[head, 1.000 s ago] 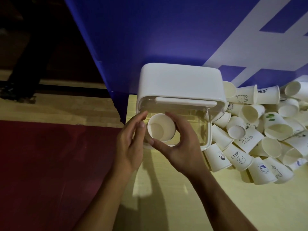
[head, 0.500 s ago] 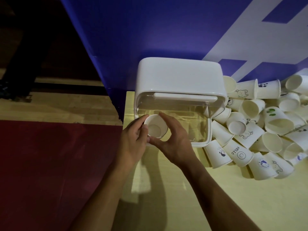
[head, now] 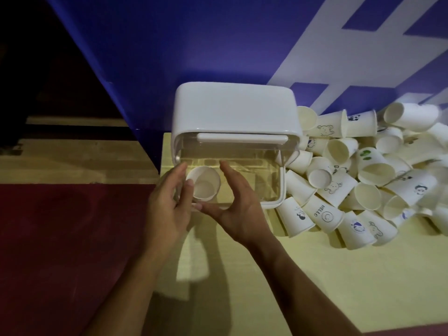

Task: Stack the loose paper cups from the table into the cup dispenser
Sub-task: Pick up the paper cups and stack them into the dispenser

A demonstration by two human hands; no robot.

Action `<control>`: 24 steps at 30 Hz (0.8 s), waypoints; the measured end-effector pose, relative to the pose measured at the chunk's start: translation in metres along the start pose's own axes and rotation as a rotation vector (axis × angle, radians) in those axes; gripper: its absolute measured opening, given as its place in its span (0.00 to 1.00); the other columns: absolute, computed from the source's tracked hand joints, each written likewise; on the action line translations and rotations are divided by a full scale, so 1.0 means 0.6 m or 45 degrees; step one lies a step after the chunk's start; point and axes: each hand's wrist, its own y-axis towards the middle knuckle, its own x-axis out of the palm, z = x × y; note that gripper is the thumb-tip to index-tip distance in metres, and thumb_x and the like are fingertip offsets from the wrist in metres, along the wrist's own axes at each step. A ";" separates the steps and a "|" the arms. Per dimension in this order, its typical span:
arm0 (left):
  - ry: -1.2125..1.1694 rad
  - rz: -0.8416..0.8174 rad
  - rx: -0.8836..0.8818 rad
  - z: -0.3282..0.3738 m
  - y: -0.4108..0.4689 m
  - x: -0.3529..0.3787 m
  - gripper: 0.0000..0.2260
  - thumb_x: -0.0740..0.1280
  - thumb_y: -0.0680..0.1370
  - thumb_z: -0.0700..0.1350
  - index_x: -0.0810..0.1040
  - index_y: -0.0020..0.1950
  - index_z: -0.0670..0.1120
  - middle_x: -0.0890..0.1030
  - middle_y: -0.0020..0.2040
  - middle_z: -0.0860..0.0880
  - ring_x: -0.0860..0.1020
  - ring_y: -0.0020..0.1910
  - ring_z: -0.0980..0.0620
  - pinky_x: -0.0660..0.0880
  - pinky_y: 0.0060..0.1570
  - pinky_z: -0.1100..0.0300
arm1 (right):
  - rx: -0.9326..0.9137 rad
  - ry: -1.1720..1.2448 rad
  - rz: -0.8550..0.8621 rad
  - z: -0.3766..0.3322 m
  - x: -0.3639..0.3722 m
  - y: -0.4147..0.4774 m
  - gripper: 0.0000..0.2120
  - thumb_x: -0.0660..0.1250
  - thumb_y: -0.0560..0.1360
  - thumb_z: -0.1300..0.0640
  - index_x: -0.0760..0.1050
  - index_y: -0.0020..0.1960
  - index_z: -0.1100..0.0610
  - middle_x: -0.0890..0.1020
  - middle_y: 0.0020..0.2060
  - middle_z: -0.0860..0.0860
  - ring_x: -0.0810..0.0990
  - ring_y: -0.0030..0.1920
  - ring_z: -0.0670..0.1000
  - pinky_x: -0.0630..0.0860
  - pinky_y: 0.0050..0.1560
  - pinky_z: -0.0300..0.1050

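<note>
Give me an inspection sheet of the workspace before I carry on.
Surface: pale yellow table, dimly lit.
Job's things: white cup dispenser, clear front; one paper cup in its left side, mouth toward camera; pile of loose cups against its right side.
Clutter: nothing seen.
Grippers: left hand thumb at the cup's rim; right hand open beside the cup, not gripping.
Cables: nothing seen.
Surroundings: blue-and-white panel behind; red floor at left.

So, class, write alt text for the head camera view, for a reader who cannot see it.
A person's left hand and right hand frame a white paper cup at the left end of a white cup dispenser with a clear front, on a pale table. A heap of loose cups lies on the dispenser's right.
</note>
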 end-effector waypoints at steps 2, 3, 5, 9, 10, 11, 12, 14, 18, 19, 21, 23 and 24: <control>-0.012 0.105 0.088 0.034 -0.021 -0.002 0.16 0.66 0.84 0.45 0.77 0.73 0.51 0.80 0.68 0.54 0.78 0.67 0.58 0.75 0.63 0.64 | 0.009 -0.041 0.092 0.014 -0.031 -0.035 0.40 0.77 0.72 0.38 0.68 0.79 0.50 0.74 0.73 0.43 0.67 0.70 0.34 0.59 0.66 0.21; 0.009 0.132 0.159 0.052 -0.032 0.001 0.15 0.66 0.84 0.44 0.78 0.71 0.49 0.80 0.67 0.54 0.78 0.66 0.58 0.73 0.63 0.67 | 0.015 -0.054 0.140 0.025 -0.048 -0.055 0.36 0.76 0.74 0.39 0.71 0.77 0.51 0.76 0.71 0.44 0.70 0.69 0.36 0.61 0.67 0.23; 0.107 0.034 0.374 0.091 -0.051 0.020 0.15 0.66 0.82 0.45 0.80 0.68 0.46 0.80 0.65 0.54 0.77 0.64 0.60 0.69 0.63 0.72 | 0.060 -0.051 0.250 0.051 -0.082 -0.095 0.28 0.75 0.76 0.41 0.76 0.72 0.51 0.80 0.65 0.43 0.76 0.66 0.37 0.67 0.66 0.26; 0.408 -0.600 0.738 0.134 -0.066 0.132 0.19 0.65 0.80 0.48 0.77 0.71 0.50 0.76 0.70 0.54 0.75 0.68 0.56 0.70 0.68 0.66 | 0.242 0.043 0.530 0.114 -0.159 -0.171 0.17 0.75 0.76 0.46 0.81 0.63 0.49 0.82 0.55 0.37 0.80 0.56 0.36 0.72 0.55 0.27; 0.515 -0.714 0.835 0.138 -0.063 0.168 0.20 0.64 0.79 0.47 0.76 0.72 0.51 0.76 0.71 0.54 0.74 0.70 0.54 0.71 0.69 0.61 | 0.285 0.055 0.582 0.130 -0.177 -0.188 0.15 0.75 0.77 0.48 0.80 0.61 0.47 0.82 0.54 0.37 0.81 0.55 0.37 0.74 0.53 0.29; 0.622 -0.827 0.924 0.139 -0.060 0.204 0.22 0.63 0.78 0.46 0.76 0.72 0.51 0.75 0.72 0.53 0.72 0.72 0.52 0.71 0.71 0.56 | 0.336 0.071 0.628 0.145 -0.194 -0.204 0.13 0.75 0.77 0.51 0.80 0.60 0.45 0.83 0.52 0.37 0.81 0.54 0.39 0.75 0.52 0.31; 0.738 -0.954 0.996 0.141 -0.057 0.235 0.24 0.62 0.77 0.44 0.74 0.74 0.52 0.73 0.75 0.53 0.70 0.75 0.51 0.68 0.75 0.53 | 0.386 0.086 0.670 0.160 -0.211 -0.220 0.13 0.76 0.77 0.53 0.79 0.59 0.43 0.83 0.51 0.37 0.81 0.53 0.39 0.76 0.51 0.34; 1.021 -1.181 1.083 0.134 -0.047 0.284 0.31 0.64 0.77 0.38 0.66 0.80 0.54 0.65 0.80 0.53 0.61 0.81 0.50 0.57 0.80 0.52 | 0.470 0.109 0.736 0.188 -0.240 -0.248 0.13 0.75 0.77 0.55 0.78 0.56 0.39 0.83 0.49 0.37 0.81 0.51 0.40 0.77 0.49 0.38; 1.307 -1.263 1.319 0.103 -0.029 0.330 0.37 0.81 0.65 0.38 0.76 0.73 0.52 0.78 0.71 0.51 0.76 0.69 0.48 0.71 0.71 0.52 | 0.575 0.167 0.803 0.237 -0.285 -0.292 0.13 0.74 0.77 0.55 0.78 0.56 0.39 0.84 0.50 0.40 0.81 0.51 0.41 0.77 0.48 0.40; 1.335 -1.255 1.365 0.091 -0.026 0.338 0.38 0.83 0.61 0.40 0.78 0.71 0.51 0.80 0.68 0.51 0.78 0.65 0.48 0.74 0.68 0.52 | 0.605 0.179 0.813 0.250 -0.294 -0.301 0.13 0.74 0.78 0.54 0.78 0.57 0.40 0.84 0.50 0.41 0.81 0.52 0.41 0.77 0.48 0.41; 1.348 -1.253 1.426 0.074 -0.024 0.349 0.39 0.84 0.57 0.42 0.79 0.68 0.51 0.81 0.65 0.51 0.80 0.62 0.48 0.75 0.65 0.52 | 0.658 0.185 0.819 0.278 -0.309 -0.314 0.13 0.74 0.78 0.54 0.78 0.58 0.41 0.83 0.51 0.41 0.80 0.52 0.41 0.78 0.48 0.43; 1.276 -1.218 1.426 0.073 -0.025 0.354 0.38 0.84 0.57 0.42 0.79 0.66 0.50 0.81 0.63 0.51 0.80 0.60 0.48 0.72 0.62 0.54 | 0.707 0.173 0.789 0.304 -0.321 -0.320 0.15 0.75 0.77 0.52 0.77 0.60 0.41 0.82 0.53 0.40 0.80 0.52 0.41 0.78 0.49 0.41; 1.196 -1.172 1.423 0.076 -0.027 0.354 0.37 0.84 0.58 0.43 0.79 0.67 0.50 0.81 0.62 0.50 0.80 0.60 0.48 0.70 0.62 0.55 | 0.733 0.163 0.757 0.317 -0.325 -0.320 0.17 0.76 0.76 0.51 0.76 0.62 0.42 0.81 0.54 0.40 0.79 0.52 0.41 0.77 0.48 0.37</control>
